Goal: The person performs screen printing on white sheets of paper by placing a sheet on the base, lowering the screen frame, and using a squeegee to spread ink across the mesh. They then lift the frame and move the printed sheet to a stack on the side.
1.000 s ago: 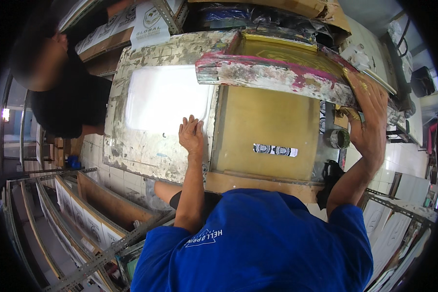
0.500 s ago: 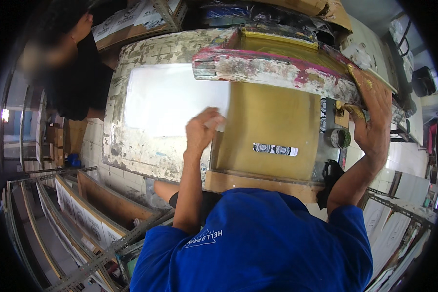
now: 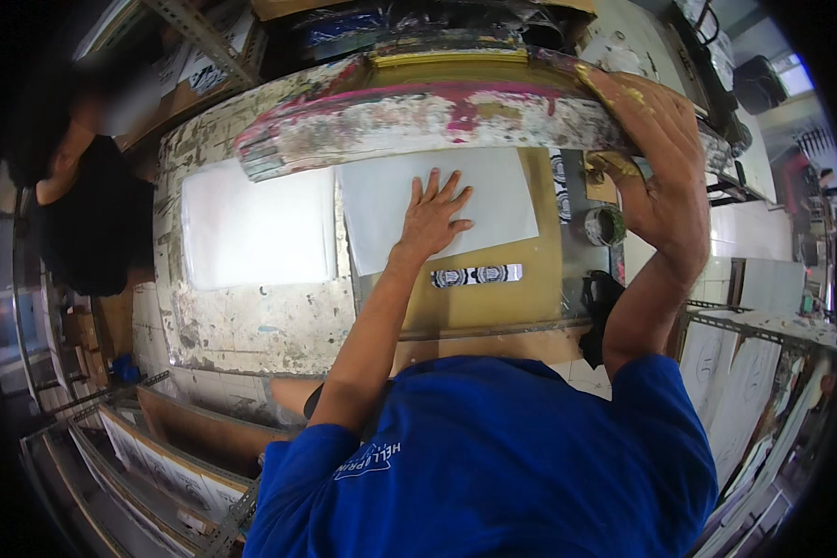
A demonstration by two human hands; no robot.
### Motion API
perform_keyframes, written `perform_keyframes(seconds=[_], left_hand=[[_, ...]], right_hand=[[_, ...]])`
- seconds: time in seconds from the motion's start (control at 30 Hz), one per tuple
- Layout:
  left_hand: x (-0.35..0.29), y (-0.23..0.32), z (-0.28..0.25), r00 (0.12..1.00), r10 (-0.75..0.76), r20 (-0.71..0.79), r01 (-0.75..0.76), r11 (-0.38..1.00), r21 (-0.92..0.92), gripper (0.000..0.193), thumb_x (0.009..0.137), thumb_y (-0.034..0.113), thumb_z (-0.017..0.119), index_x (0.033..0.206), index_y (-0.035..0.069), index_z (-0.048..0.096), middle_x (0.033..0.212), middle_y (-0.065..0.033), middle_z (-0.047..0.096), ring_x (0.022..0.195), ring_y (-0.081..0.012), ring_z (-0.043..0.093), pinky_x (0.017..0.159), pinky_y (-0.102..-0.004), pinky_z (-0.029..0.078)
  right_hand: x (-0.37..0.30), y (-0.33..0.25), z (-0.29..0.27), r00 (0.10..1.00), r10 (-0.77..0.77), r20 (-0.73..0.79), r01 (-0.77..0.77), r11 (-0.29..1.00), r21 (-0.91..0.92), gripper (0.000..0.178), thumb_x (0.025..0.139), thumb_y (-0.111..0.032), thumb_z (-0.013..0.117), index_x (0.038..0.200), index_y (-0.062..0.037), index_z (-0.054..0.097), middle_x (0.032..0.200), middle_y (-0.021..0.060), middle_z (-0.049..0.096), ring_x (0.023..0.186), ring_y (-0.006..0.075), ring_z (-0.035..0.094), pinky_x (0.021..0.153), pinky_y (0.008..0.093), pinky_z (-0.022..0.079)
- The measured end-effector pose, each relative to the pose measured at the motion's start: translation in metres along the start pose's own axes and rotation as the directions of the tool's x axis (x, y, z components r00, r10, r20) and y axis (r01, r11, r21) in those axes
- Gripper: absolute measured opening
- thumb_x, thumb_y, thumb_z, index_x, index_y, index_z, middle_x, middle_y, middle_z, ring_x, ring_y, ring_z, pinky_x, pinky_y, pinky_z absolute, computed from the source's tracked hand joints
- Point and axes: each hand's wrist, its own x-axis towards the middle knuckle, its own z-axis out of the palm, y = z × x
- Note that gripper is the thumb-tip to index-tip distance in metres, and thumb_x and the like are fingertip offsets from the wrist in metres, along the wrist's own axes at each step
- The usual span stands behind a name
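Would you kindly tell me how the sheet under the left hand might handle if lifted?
The sheet looks paper-thin, so it is probably light and floppy. Lying flat and apparently loose on the board, it may slide if the left hand pushes.

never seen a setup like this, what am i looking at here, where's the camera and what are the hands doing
There is no robot here, just a person in a blue shirt working bare-handed. The camera sits on that person's head, looking down; its wide lens bends straight edges.

The left hand lies with fingers spread on a pale sheet, which lies on a yellowish board. The right hand, smeared with gold, grips the right end of a paint-stained frame.

A patterned strip lies nearer the person, white paper to the left, and a small cup to the right. Someone in dark clothes is at far left.
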Motion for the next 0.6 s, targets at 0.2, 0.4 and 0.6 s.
perform_keyframes(seconds=[0.2, 0.4, 0.6], left_hand=[[0.032, 0.031, 0.016, 0.996, 0.069, 0.065, -0.069, 0.998, -0.002, 0.067, 0.093, 0.055, 0.062, 0.153, 0.027, 0.050, 0.168, -0.0022, 0.029, 0.157, -0.0354, 0.015, 0.128, -0.0580, 0.008], [0.020, 0.044, 0.022, 0.994, 0.109, 0.023, -0.107, 0.992, -0.072, 0.068, 0.090, 0.053, 0.067, 0.150, 0.024, 0.054, 0.167, -0.0048, 0.032, 0.157, -0.0356, 0.017, 0.127, -0.0600, 0.006], [0.012, 0.047, 0.018, 0.993, 0.110, 0.044, -0.107, 0.992, -0.070, 0.066, 0.090, 0.051, 0.067, 0.150, 0.024, 0.054, 0.167, -0.0048, 0.032, 0.157, -0.0358, 0.018, 0.127, -0.0600, 0.007]], right_hand=[[0.002, 0.002, -0.002, 1.000, 0.005, 0.006, -0.005, 1.000, -0.007, 0.061, 0.074, -0.008, 0.071, 0.135, -0.0078, 0.065, 0.126, 0.0124, 0.069, 0.119, 0.0311, 0.061, 0.102, 0.0425, 0.041], [0.000, 0.004, -0.001, 1.000, 0.004, 0.000, -0.004, 1.000, -0.027, 0.061, 0.075, -0.007, 0.073, 0.135, -0.0098, 0.066, 0.127, 0.0113, 0.069, 0.119, 0.0309, 0.062, 0.102, 0.0427, 0.042], [-0.002, 0.003, 0.000, 1.000, 0.012, -0.001, -0.012, 1.000, -0.027, 0.060, 0.075, -0.009, 0.075, 0.135, -0.0097, 0.066, 0.127, 0.0113, 0.070, 0.120, 0.0315, 0.062, 0.102, 0.0436, 0.042]])
